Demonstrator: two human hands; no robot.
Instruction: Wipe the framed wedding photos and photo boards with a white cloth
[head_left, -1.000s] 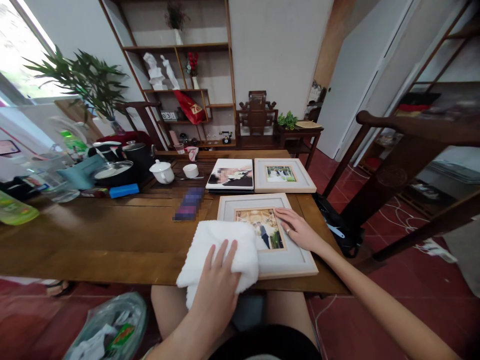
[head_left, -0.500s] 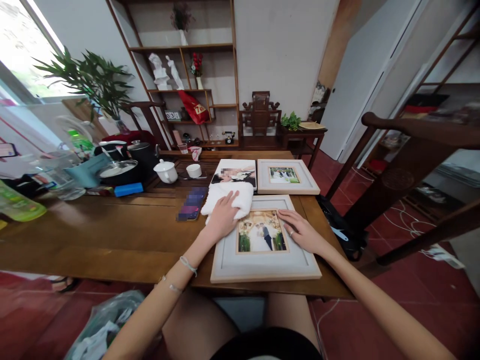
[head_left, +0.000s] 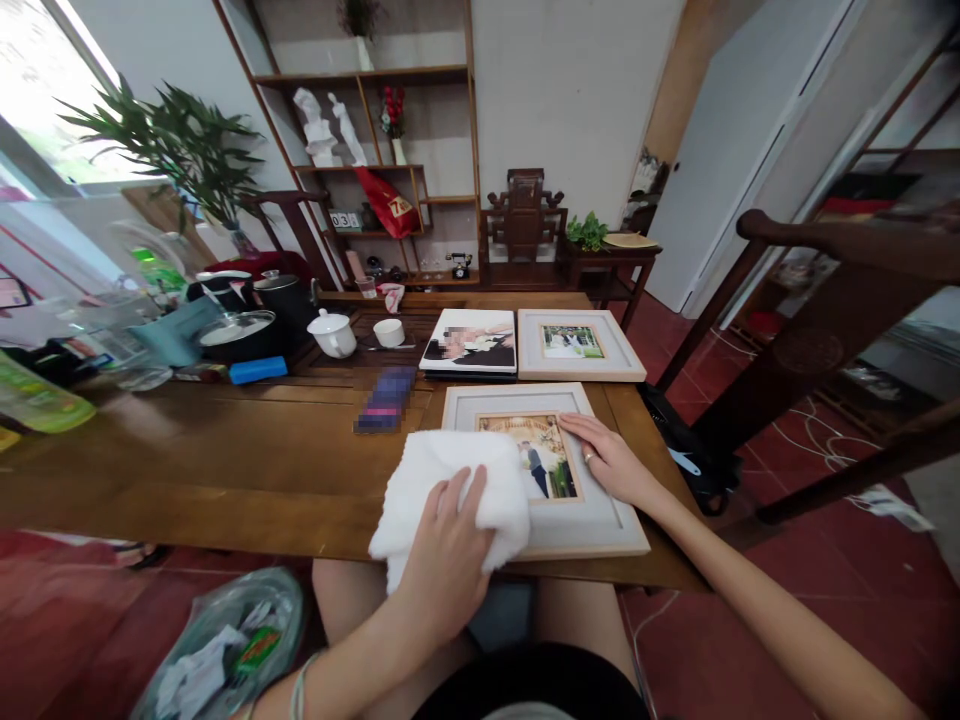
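A white towel (head_left: 409, 495) lies folded over the lower left part of a picture frame (head_left: 611, 520) and hangs past its left edge. On top of the towel, my left hand (head_left: 450, 560) grips it with bent fingers; the thumb is not clearly seen. My right hand (head_left: 611, 460) rests with fingers stretched out on the right side of the frame, touching the edge of the wedding photo (head_left: 559, 470) in its middle. The towel and left hand hide the frame's lower left corner.
Behind lie a second picture frame (head_left: 630, 360) and a photo album (head_left: 480, 350). A blurred-out phone-like object (head_left: 386, 400), a white lidded teapot (head_left: 331, 333), a white cup (head_left: 388, 333) and a blue box (head_left: 259, 370) are on the table (head_left: 225, 460). A chair (head_left: 795, 330) stands at right.
My left hand has drawn the towel from the frame's upper left down toward me, to its lower left. My right hand stays at the frame's right side.
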